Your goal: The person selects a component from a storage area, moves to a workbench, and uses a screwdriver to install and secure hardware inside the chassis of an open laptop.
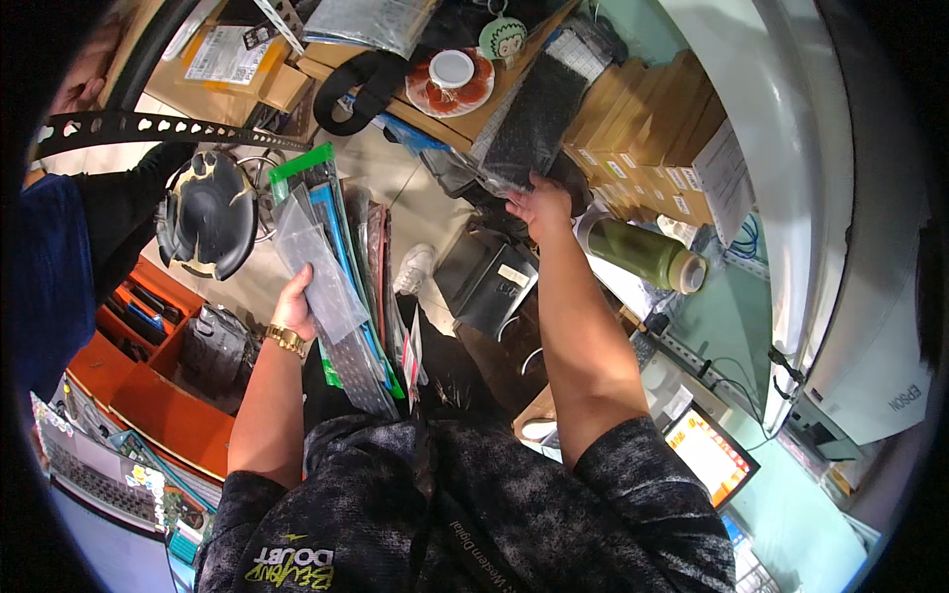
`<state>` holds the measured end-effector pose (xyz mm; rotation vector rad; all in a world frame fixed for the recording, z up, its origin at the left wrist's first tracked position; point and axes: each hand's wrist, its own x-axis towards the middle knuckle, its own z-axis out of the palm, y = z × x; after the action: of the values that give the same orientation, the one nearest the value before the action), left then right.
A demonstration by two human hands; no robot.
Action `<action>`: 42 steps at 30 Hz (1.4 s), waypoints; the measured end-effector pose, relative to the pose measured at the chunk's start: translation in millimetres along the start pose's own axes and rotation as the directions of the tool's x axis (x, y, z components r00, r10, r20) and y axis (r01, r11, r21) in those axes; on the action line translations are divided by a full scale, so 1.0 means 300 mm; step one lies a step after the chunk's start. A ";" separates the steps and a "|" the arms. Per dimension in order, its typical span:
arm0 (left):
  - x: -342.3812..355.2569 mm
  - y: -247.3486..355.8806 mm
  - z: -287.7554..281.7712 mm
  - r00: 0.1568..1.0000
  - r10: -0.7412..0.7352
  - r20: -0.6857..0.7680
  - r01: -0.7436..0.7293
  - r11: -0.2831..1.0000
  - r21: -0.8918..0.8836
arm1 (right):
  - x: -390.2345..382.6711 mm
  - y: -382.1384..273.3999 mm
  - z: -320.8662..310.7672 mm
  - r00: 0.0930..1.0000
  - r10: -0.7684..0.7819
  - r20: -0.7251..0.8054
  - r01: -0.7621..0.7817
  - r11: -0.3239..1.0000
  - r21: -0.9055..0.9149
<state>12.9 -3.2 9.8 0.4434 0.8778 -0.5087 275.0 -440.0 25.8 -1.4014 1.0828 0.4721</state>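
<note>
While the left hand point(295, 304) grips a fanned stack of thin, flat panels in clear plastic sleeves point(339, 301), the right hand point(544, 208) has its fingers at the near end of a long black package in clear plastic point(534, 124) (gripped or merely touched: cannot tell); olive-green cylindrical bottle point(633, 249) just right of the right hand; torn black round stool seat point(210, 206) left of the left hand.

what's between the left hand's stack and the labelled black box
The head view shows a white shoe and some tiled floor between the stack and the black box.
</note>
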 end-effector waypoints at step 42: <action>-0.136 0.029 1.055 0.826 0.367 0.427 -0.451 -0.023 0.892 | -0.520 0.298 -0.093 0.787 -0.217 0.577 0.123 0.972 0.198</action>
<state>188.5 -163.8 222.8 1.9395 0.1056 -0.4704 118.4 -399.8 109.5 -1.0874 0.4565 0.6314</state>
